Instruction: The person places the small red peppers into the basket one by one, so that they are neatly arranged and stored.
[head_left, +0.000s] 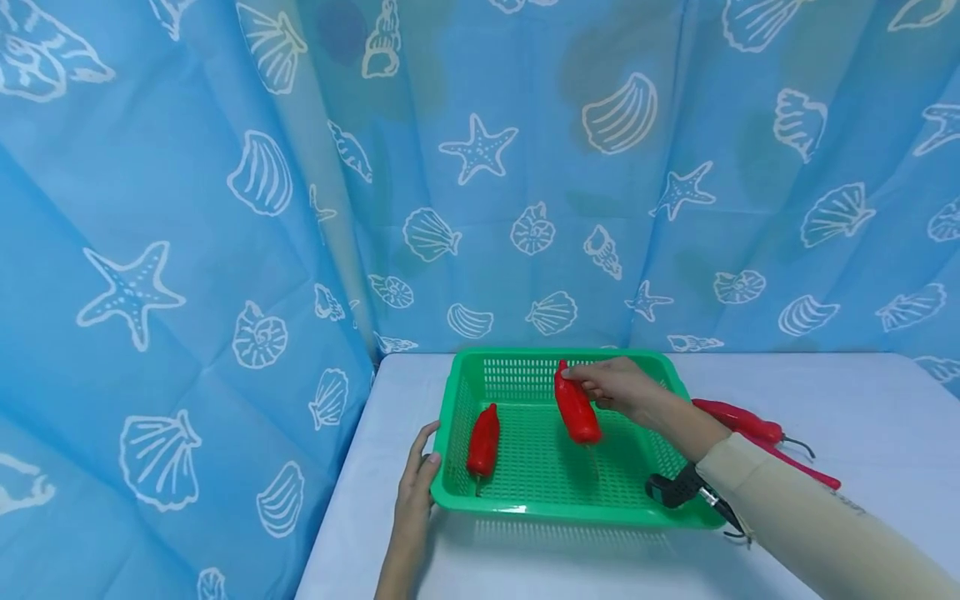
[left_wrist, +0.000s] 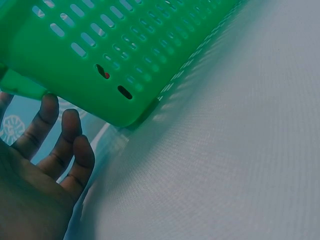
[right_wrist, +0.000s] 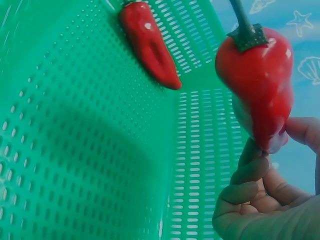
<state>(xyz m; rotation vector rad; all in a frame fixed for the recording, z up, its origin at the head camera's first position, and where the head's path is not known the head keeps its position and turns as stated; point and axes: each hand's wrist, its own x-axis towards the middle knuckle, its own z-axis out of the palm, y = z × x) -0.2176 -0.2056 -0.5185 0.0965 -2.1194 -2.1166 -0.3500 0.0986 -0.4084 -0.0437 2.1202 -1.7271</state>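
A green plastic basket (head_left: 525, 508) with perforated walls sits on the table. My right hand (head_left: 618, 387) pinches a red pepper (head_left: 576, 412) by its pointed tip, above the basket's floor. Its green stem hangs downward, plain in the right wrist view, where thumb and fingertips meet at the tip. Another red pepper (head_left: 483, 442) lies inside the basket at the left. At the basket's left edge is my left hand (head_left: 412, 492); in the left wrist view one fingertip (left_wrist: 49, 102) touches under the rim, while the other visible fingers curve loosely beside the wall.
Right of the basket, a red pepper (head_left: 742, 419) with a dark stem lies on the white tabletop (head_left: 847, 392). A thinner red pepper (head_left: 802, 468) is partly hidden by my right arm. A wrist-worn black camera (head_left: 671, 490) overhangs the basket's right side. Behind stands a blue shell-print curtain (head_left: 525, 275).
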